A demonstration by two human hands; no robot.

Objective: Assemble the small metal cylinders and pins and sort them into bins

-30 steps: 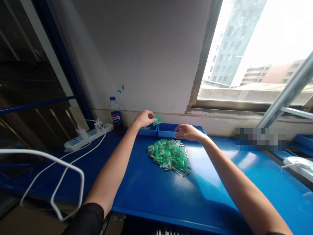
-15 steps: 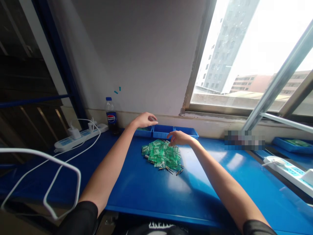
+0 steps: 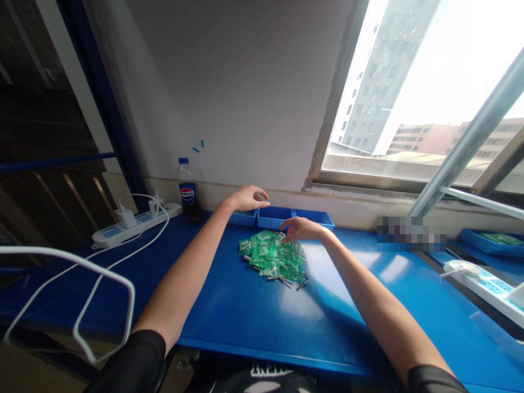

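My left hand point(image 3: 248, 197) is held over the row of blue bins, palm down. Its fingers curve with a gap to the thumb, and nothing shows between them. Lower and to the right, my right hand point(image 3: 302, 228) hovers at the back edge of a heap of small green clear packets point(image 3: 272, 254). Its bent fingers point down at the packets and look apart; I see nothing held, though the fingertips are partly hidden. Several thin dark pins with brass-coloured parts point(image 3: 282, 280) stick out from under the front of the heap.
Blue bins point(image 3: 273, 222) stand along the wall; green items show in the left one. A cola bottle point(image 3: 188, 191) and a white power strip point(image 3: 135, 225) with looping cables are at left. At right are another power strip point(image 3: 483, 279), a blue tray point(image 3: 491, 248) and a metal bar point(image 3: 470, 131).
The view has shifted slightly. Both hands keep nearly the same places and poses over the bins and the packet heap; no packet has visibly been lifted.
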